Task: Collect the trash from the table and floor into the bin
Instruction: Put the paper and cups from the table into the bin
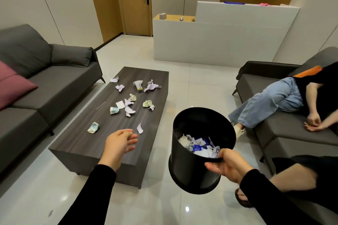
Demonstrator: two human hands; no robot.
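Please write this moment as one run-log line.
right hand: holds bin | left hand: open, over table | trash: on table

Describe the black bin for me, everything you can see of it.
The bin is round, black, smooth-walled and lidless, plastic by its look. It hangs tilted above the floor, right of the coffee table, mouth toward the camera. The right hand grips its near rim. Inside lie crumpled white paper and something blue.
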